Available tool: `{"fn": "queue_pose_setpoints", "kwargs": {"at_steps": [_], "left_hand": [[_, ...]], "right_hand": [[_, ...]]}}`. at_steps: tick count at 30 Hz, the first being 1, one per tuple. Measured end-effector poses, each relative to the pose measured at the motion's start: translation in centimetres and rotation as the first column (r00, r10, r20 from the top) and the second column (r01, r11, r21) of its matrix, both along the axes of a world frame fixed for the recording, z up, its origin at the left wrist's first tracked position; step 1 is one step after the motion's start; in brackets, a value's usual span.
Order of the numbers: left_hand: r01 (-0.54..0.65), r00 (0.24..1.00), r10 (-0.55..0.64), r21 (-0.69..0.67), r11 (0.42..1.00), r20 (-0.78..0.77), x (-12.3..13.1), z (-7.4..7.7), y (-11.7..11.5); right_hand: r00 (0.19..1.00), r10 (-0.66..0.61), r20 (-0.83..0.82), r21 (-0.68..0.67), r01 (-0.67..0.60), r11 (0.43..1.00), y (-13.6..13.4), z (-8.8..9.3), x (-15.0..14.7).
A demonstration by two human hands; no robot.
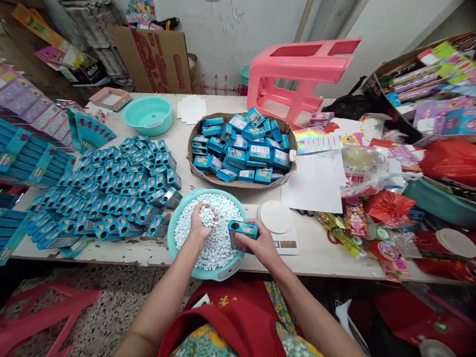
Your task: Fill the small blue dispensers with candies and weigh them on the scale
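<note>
My left hand (203,221) is cupped palm up around a handful of small white pellets (207,216), low over the turquoise basin (171,239). More of the same pellets (211,255) fill the basin. Between the thumb and fingers of my right hand (261,243) is a small blue box (242,233). It is above the basin's right rim, and a dark round hole shows in its top. Many similar boxes (119,198) with holes stand in rows to the left. Behind the basin, a cardboard tray (238,181) is heaped with blue boxes (238,148).
A white scale (286,244) sits right of the basin, with white paper (316,183) behind it. An upturned pink stool (297,64) and another turquoise basin (148,116) are at the back. Packets and bags (366,213) crowd the right side.
</note>
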State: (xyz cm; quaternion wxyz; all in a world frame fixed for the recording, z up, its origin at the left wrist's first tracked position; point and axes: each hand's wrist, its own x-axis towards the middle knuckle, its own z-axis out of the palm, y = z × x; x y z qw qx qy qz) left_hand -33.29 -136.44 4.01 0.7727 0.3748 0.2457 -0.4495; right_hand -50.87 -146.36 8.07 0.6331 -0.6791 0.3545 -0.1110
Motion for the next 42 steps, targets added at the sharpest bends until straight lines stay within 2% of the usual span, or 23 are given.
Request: {"fn": "queue_pose_setpoints", "kwargs": {"at_steps": [3, 5, 7, 10, 14, 20, 27, 34, 42], "left_hand": [[0.023, 0.999, -0.02, -0.119, 0.993, 0.027, -0.5, 1.4, -0.3], [0.01, 0.993, 0.008, -0.149, 0.989, 0.118, -1.1, 2.7, -0.3], [-0.024, 0.974, 0.053, -0.135, 0.991, 0.218, -1.9, 3.7, -0.4], [-0.081, 0.931, 0.101, -0.072, 0.994, 0.35, -2.8, 4.4, -0.5], [-0.131, 0.868, 0.127, -0.026, 0.991, 0.481, -3.1, 4.3, -0.8], [-0.153, 0.866, 0.135, -0.003, 0.988, 0.482, -2.5, 4.6, -1.6], [-0.159, 0.851, 0.136, 0.002, 0.987, 0.507, -1.8, 4.6, -1.7], [-0.146, 0.855, 0.13, -0.006, 0.989, 0.502, -1.3, 4.4, -1.2], [-0.142, 0.8, 0.113, 0.003, 0.99, 0.589, -1.3, 4.2, -1.5]], "right_hand": [[0.997, 0.067, -0.03, -0.182, -0.072, 0.981, 0.8, 0.3, 0.9], [0.992, 0.118, -0.037, -0.337, -0.123, 0.933, 1.6, 0.5, 1.6], [0.986, 0.156, -0.054, -0.451, -0.164, 0.878, 2.3, 0.5, 2.2], [0.981, 0.173, -0.092, -0.518, -0.196, 0.833, 2.9, 0.5, 3.0], [0.977, 0.182, -0.108, -0.554, -0.211, 0.805, 3.0, 0.4, 3.4], [0.974, 0.193, -0.121, -0.589, -0.227, 0.775, 2.2, 0.4, 4.0], [0.984, 0.139, -0.108, -0.568, -0.176, 0.804, 1.6, 0.4, 4.7], [0.984, 0.156, -0.091, -0.559, -0.18, 0.81, 2.1, 0.2, 5.2], [0.989, 0.128, -0.074, -0.536, -0.147, 0.831, 2.4, 0.1, 5.3]]}}
